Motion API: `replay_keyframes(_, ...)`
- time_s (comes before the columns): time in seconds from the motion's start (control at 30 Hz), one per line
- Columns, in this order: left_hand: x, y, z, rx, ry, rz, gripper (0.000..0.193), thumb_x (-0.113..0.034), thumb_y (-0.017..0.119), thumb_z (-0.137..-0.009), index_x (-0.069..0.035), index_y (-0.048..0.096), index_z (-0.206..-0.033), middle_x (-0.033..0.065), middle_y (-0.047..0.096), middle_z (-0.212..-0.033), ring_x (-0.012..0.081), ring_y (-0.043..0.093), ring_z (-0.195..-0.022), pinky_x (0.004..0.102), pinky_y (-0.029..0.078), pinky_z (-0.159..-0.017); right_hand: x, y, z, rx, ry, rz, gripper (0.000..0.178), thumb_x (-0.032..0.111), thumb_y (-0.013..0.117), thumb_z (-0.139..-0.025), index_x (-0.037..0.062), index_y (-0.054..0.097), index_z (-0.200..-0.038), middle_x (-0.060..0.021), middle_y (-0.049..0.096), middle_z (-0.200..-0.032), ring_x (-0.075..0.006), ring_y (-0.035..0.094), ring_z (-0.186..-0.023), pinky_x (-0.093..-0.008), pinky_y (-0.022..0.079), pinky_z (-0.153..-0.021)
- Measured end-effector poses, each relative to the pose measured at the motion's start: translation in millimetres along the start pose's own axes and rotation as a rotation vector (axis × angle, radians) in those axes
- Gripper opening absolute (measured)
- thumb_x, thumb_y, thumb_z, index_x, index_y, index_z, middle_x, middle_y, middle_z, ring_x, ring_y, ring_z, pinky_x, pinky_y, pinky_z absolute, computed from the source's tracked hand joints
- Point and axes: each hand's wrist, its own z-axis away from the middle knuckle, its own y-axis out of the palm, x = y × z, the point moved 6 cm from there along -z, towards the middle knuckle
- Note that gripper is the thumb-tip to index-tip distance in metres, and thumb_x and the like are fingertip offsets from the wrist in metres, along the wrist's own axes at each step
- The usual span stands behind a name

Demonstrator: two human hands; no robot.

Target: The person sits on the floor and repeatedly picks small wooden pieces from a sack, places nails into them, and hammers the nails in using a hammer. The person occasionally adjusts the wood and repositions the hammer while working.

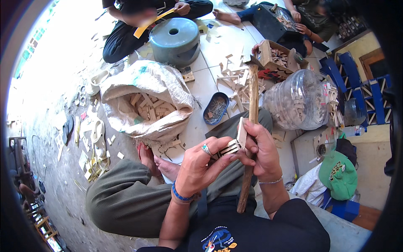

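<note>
In the head view, the left hand (200, 166), with a ring on one finger and a blue band at the wrist, is closed around a small assembly of pale wooden slats (233, 145), pinching it between thumb and fingers just above the lap. The right hand (261, 151) is wrapped around the long brown wooden handle of a hammer (251, 134), while its thumb and fingertips also press on an upright pale slat at the right end of the assembly, so both hands meet on the same piece. The handle's long axis runs nearly vertical in the picture, from its butt low beside the right wrist up and away to the hammer head (254, 61) far beyond the hands; the slat assembly lies crosswise to it, touching the handle's left side at the level of the right fingers. The assembly thus sits between the two hands, a little nearer the left palm. Beyond the knees, well apart from the hands, a dark blue oval dish of nails (216, 108) rests on the white tiled floor (201, 84), between an open woven sack of wooden offcuts (147, 101) and a clear plastic water jug filled with wood pieces (296, 101).
</note>
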Motion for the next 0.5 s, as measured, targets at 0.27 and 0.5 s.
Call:
replay_keyframes(0.27, 3.8, 6.1, -4.7, 0.045, -0.011, 0.001, 0.035, -0.009, 0.079, -0.091, -0.002, 0.066, -0.123, 0.0127, 0.066, -0.089, 0.0302, 0.066, -0.074, 0.0371, 0.052, -0.067, -2.6, -8.6, -5.9, -0.065, 0.005, -0.107, 0.025, 0.032, 0.057, -0.108, 0.0115, 0.057, -0.092, 0.0086, 0.036, -0.059, -0.0035, 0.032, -0.044, -0.0207, 0.028, -0.035)
replay_keyframes(0.5, 1.3, 6.0, -9.2, 0.091, -0.021, 0.031, 0.034, -0.011, 0.078, -0.092, -0.002, 0.067, -0.122, 0.0133, 0.065, -0.088, 0.0320, 0.064, -0.075, 0.0390, 0.051, -0.068, -4.0, -9.8, -6.7, -0.086, -0.001, -0.166, 0.027, 0.031, 0.054, -0.108, 0.0079, 0.060, -0.096, 0.0090, 0.034, -0.054, -0.0046, 0.039, -0.041, -0.0201, 0.027, -0.030)
